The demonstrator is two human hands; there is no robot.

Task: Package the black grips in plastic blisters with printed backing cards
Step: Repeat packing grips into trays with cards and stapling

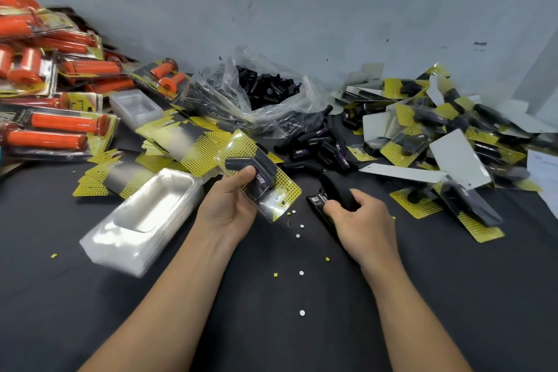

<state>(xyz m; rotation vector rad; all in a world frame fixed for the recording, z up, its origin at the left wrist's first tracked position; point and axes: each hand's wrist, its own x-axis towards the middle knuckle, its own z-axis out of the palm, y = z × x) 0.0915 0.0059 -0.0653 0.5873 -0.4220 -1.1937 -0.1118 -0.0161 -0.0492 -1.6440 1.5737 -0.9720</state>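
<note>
1. Head view is showing a black grip (239, 164) sitting inside a clear plastic shell (271, 201) on a yellow card (291, 190), just above the dark table (271, 341).
2. The left hand (229, 208) is pinching this pack, thumb on top and fingers under. That is likely so the three layers line up.
3. White letters on the grip's label are spelling "TAPER".
4. The right hand (362, 220) is curling its fingers round a black stapler (335, 184) resting on the table just beside the pack. My guess is that the stapler is going to pin the shell to the card.
5. A stack of empty shells (145, 220) and a spread of yellow cards (181, 142) are lying near the left hand, easy to reach.
6. Farther back, a clear bag (265, 90) is holding many black grips, and loose grips (317, 145) are lying beside it.
7. Done packs (437, 142) are lying in a heap on the right, and orange packs (54, 130) are sitting on the left. Their writing is looking too blurry to read.
8. Tiny paper dots (302, 312) are lying on the table.
</note>
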